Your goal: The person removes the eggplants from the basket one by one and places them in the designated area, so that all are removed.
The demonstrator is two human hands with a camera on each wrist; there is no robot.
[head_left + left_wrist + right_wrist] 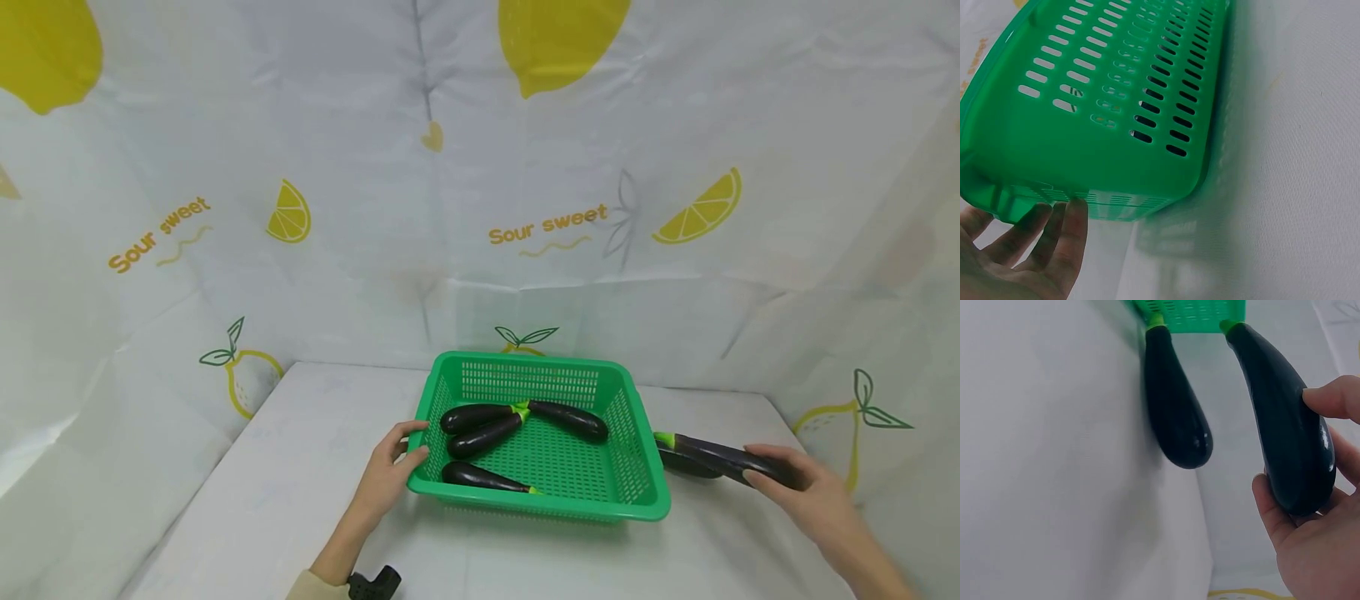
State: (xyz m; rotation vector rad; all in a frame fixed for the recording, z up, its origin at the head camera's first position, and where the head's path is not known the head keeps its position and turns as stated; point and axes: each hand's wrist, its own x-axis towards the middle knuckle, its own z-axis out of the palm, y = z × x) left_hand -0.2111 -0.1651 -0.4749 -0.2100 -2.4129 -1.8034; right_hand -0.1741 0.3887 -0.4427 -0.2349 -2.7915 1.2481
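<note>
**Right hand grips one eggplant beside the green basket**

The held eggplant (1288, 422) is off the counter (247, 483), just right of the green basket (555, 507), its green cap toward the basket. The right hand's (813, 500) thumb and fingers are curled round its thick end; the palm and fingers hide part of that end.

Below it lies a loose eggplant (1175, 403). The head view shows only a dark strip of it; the right wrist view reveals nearly its whole length, though whether its cap touches the basket is hard to tell.

Inside the basket, a front eggplant (483, 477) has its stem partly cut off by the near rim. An upper eggplant (476, 417), a middle eggplant (487, 435) and a right-hand eggplant (570, 420) meet at their caps, so the stems blur together.

The left hand (386, 477) holds the basket's left rim; the left wrist view alone shows its fingers against the outer wall.

The basket is slotted plastic with rounded corners; the eggplants are smooth, glossy and club-shaped. Behind hangs a creased, lemon-printed cloth (375, 275). A black device (375, 583) at the left wrist is cropped.
</note>
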